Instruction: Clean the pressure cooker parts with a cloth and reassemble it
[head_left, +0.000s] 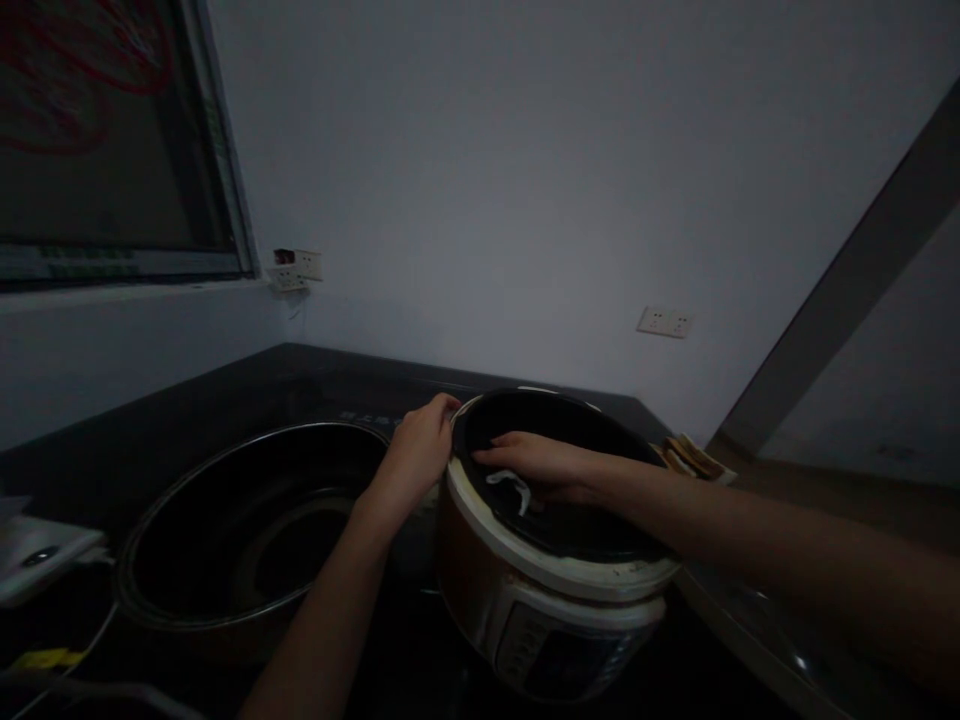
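An electric cooker [547, 630] with a brown body, a pale rim and a control panel stands on the dark counter, its top uncovered. My left hand [424, 440] grips the left side of its rim, fingers curled over the edge. Inside the black inner pot [600, 540] is my right hand [540, 465], its thumb pointing left and its other fingers partly hidden beneath. From under that hand pokes a thin white cloth [510, 490]; most of it is hidden, and it may be tissue. A wide black pan [300, 560] sits left of the cooker.
Behind the cooker's right side lies a brown and white folded item [694, 458]. A glass lid [757, 620] is partly seen under my right forearm. At the left edge are a white power strip [45, 555] and cords. Wall sockets [664, 321] are on the back wall.
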